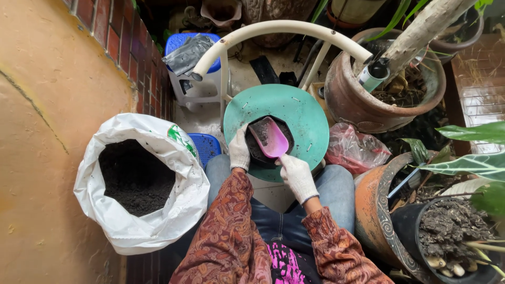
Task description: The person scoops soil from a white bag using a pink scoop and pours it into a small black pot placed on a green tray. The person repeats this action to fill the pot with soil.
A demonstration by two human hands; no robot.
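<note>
A small black pot [256,152] with dark soil in it stands on the round green seat [305,113] of a chair in front of me. My left hand [239,150], in a white glove, holds the pot's left rim. A pink plastic scoop [269,138] lies over the pot's mouth with some soil in it. My right hand [297,176], also gloved, grips the scoop's handle at the near edge of the seat.
An open white sack of dark soil [137,179] stands at my left against an orange wall. A large clay pot [363,102] with a plant stem stands right of the chair, with a red plastic bag [352,150] below it. More pots [447,231] and leaves crowd the right.
</note>
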